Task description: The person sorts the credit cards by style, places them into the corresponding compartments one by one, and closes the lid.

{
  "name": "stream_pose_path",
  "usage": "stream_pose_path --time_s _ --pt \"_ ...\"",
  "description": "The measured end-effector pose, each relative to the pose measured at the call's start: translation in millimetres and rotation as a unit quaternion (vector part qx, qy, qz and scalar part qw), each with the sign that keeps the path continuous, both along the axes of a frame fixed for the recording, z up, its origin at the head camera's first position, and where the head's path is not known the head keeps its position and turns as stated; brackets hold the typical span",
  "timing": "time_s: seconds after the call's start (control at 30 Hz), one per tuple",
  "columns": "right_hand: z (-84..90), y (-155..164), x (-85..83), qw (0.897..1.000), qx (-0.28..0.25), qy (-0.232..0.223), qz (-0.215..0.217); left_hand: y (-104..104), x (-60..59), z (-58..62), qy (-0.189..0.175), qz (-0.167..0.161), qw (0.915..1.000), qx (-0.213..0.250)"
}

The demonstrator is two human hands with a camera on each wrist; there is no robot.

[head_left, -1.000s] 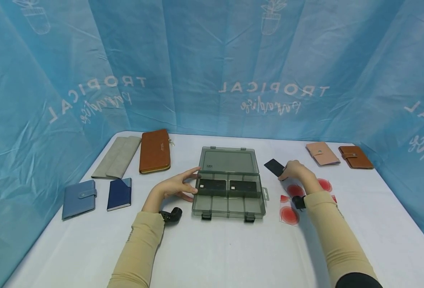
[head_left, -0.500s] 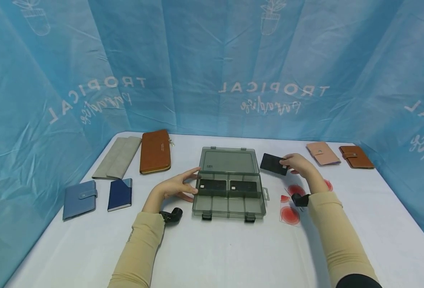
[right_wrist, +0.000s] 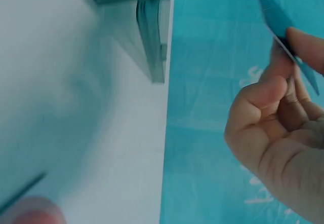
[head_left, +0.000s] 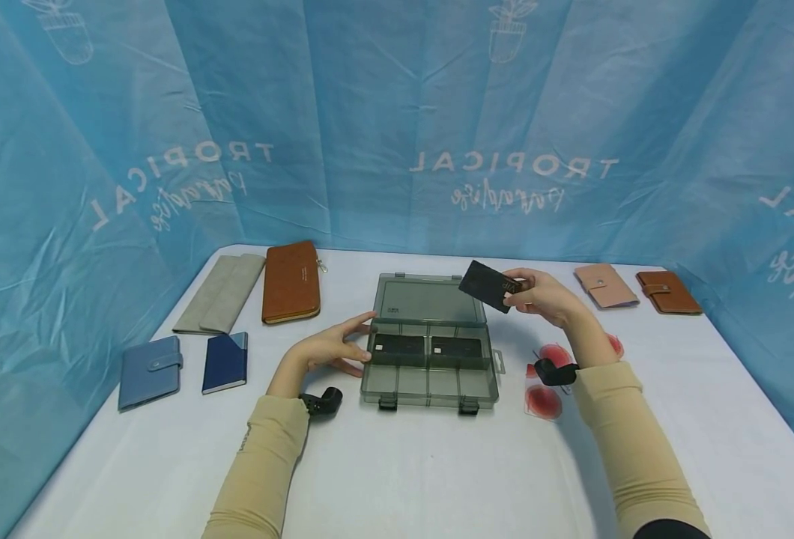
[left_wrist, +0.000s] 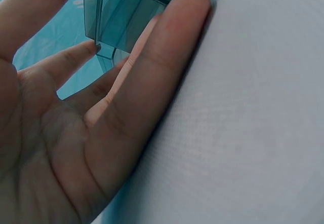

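A black card (head_left: 485,285), shaped like a bank card, is pinched between the thumb and fingers of my right hand (head_left: 542,295). It hangs tilted above the right side of the raised lid (head_left: 420,300) of a smoky, see-through organizer box (head_left: 410,385). In the right wrist view the card (right_wrist: 277,21) shows nearly edge-on. Two black cards (head_left: 398,349) lie in the box's upper compartments, one in the left and one in the right. My left hand (head_left: 326,349) touches the box's left side with spread, fairly straight fingers, as the left wrist view (left_wrist: 111,112) also shows.
Clear sheets with red circles (head_left: 543,402) lie right of the box. At left are a blue wallet (head_left: 149,374), a navy card holder (head_left: 225,364), a grey wallet (head_left: 221,294) and a brown zip wallet (head_left: 291,283). Pink (head_left: 605,286) and brown wallets (head_left: 669,293) lie far right.
My right hand has lifted the black card from above the red-circled sheets and carried it left and upward to the box's lid. My left hand stays at the box.
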State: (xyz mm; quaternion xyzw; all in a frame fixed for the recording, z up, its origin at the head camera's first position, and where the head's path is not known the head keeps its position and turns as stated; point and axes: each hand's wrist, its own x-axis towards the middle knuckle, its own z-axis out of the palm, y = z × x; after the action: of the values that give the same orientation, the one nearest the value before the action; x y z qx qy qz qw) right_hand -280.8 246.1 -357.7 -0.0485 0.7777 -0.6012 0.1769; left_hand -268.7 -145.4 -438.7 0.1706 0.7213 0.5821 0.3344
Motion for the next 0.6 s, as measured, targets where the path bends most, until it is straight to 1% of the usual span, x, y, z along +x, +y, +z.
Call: stream_pose_path --time_s 0.2,0.37,0.43,0.5,0.6 --pt "2.3 -14.3 1.8 0.999 -0.04 0.019 0.023 0.2 -0.5 -0.4 -0.001 0.004 1.0 -0.001" --pt "-0.7 -26.7 1.7 0.997 -0.04 0.039 0.045 0.2 -2.1 -2.6 -0.002 0.004 1.0 0.001" --pt "-2.7 -32.2 2.5 0.997 -0.023 0.051 0.06 0.0 -2.4 -3.1 -0.003 0.004 1.0 0.002" --pt "-4.3 -38.6 4.2 0.994 0.006 0.066 0.082 -0.2 -2.5 -3.3 -0.005 0.004 1.0 0.003" --pt "-6.5 -50.6 7.2 0.987 0.064 0.088 0.121 -0.3 -2.3 -3.0 -0.006 0.004 1.0 0.004"
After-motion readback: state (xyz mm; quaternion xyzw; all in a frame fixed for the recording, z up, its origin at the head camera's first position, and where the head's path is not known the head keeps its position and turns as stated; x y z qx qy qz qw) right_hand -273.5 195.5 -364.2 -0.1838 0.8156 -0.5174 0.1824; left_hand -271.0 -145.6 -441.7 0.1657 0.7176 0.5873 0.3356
